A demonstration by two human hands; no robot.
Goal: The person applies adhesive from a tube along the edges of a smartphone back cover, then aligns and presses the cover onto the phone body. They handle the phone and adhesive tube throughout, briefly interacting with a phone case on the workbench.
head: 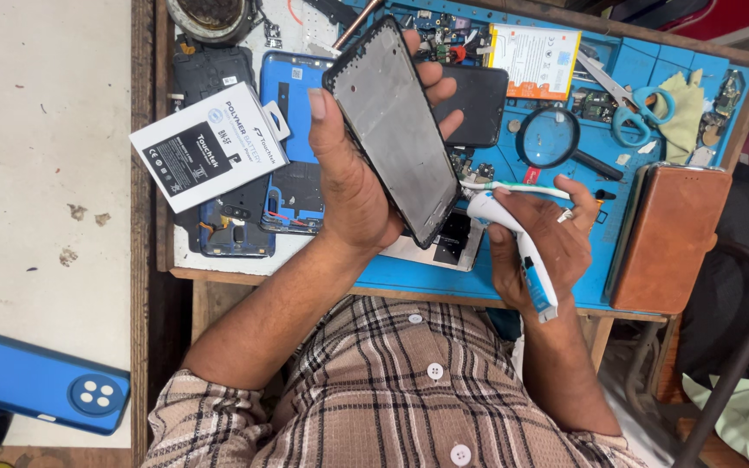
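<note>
My left hand [353,178] grips a black phone frame [392,121] and holds it tilted above the blue work mat [496,277]. My right hand [548,238] holds a white glue tube [513,247] with a blue label, its tip close to the lower edge of the frame. A thin white and green tool [522,187] lies across the fingers of that hand. Under the frame lies a dark phone part [444,243].
A white battery box [205,143] rests on an opened blue phone [292,147]. On the mat are a magnifying glass [550,137], scissors [635,102], a battery [535,59], a yellow-green cloth [682,108] and a brown wallet case [669,238]. A blue phone [41,381] lies at left.
</note>
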